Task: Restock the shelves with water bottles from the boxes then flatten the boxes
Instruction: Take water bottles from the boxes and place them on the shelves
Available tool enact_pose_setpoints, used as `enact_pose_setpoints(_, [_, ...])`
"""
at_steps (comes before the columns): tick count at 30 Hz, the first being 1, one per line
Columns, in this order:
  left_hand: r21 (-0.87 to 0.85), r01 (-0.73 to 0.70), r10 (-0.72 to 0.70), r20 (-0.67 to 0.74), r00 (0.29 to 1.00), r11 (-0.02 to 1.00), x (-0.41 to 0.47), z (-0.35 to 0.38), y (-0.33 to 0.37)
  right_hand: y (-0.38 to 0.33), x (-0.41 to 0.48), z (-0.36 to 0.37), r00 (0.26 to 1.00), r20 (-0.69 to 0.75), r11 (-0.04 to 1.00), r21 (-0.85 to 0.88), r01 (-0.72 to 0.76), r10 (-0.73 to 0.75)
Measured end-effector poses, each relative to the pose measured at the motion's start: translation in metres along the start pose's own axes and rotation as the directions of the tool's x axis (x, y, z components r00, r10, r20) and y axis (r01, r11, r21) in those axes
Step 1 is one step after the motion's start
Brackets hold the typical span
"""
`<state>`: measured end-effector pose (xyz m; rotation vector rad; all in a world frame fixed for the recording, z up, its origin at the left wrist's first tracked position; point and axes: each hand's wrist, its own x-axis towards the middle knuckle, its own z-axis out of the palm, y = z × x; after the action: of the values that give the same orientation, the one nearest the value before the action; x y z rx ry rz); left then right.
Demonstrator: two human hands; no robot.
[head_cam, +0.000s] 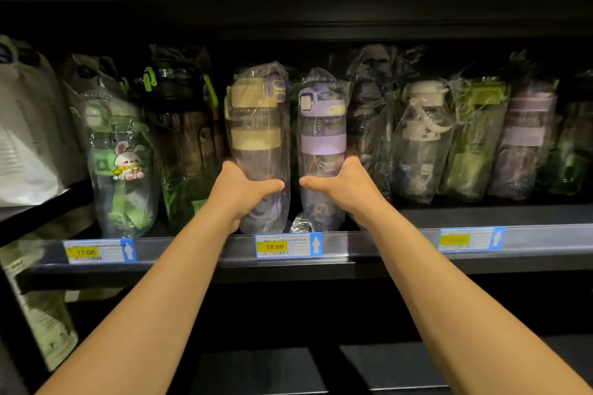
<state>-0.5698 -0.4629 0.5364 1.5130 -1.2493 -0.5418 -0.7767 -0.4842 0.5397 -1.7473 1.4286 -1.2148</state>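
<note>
Two plastic-wrapped water bottles stand upright side by side on the black shelf (417, 247). My left hand (239, 191) grips the lower part of the yellow-banded bottle (256, 125), thumb across its front. My right hand (345, 184) grips the purple-banded bottle (322, 125) the same way. Both bottles sit just behind the 18.00 price tag (274, 246). No box is in view.
Wrapped bottles fill the shelf on both sides: a green rabbit bottle (123, 167), a dark bottle (183, 125), and white (420, 138), green (475, 138) and pink (521, 141) ones. White bags (29, 131) sit at far left. Another shelf edge runs overhead.
</note>
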Motion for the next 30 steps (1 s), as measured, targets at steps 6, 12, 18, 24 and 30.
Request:
enact_pose_setpoints(6, [0.064, 0.037, -0.037, 0.001, 0.999, 0.997, -0.01, -0.004, 0.007, -0.003, -0.006, -0.004, 1.0, 0.0, 1.0, -0.019, -0.023, 0.023])
enact_pose_setpoints(12, [0.11, 0.025, -0.025, -0.001, 1.0, 0.994, -0.026, -0.013, 0.012, -0.014, -0.019, -0.012, 0.999, -0.019, 0.99, -0.136, -0.041, 0.039])
enact_pose_setpoints(18, [0.249, -0.099, 0.1, 0.007, 0.995, 0.964, -0.056, -0.034, 0.013, -0.02, -0.054, -0.018, 0.993, -0.115, 0.851, -0.525, -0.031, -0.035])
enact_pose_setpoints(24, [0.512, -0.285, 0.291, 0.071, 0.954, 0.81, -0.108, -0.078, -0.005, -0.018, -0.122, -0.002, 0.982, -0.158, 0.586, -0.808, -0.066, -0.106])
enact_pose_setpoints(30, [0.586, -0.4, 0.352, 0.201, 0.914, 0.705, -0.159, -0.14, -0.045, -0.03, -0.206, 0.051, 0.978, -0.177, 0.449, -0.887, -0.108, -0.112])
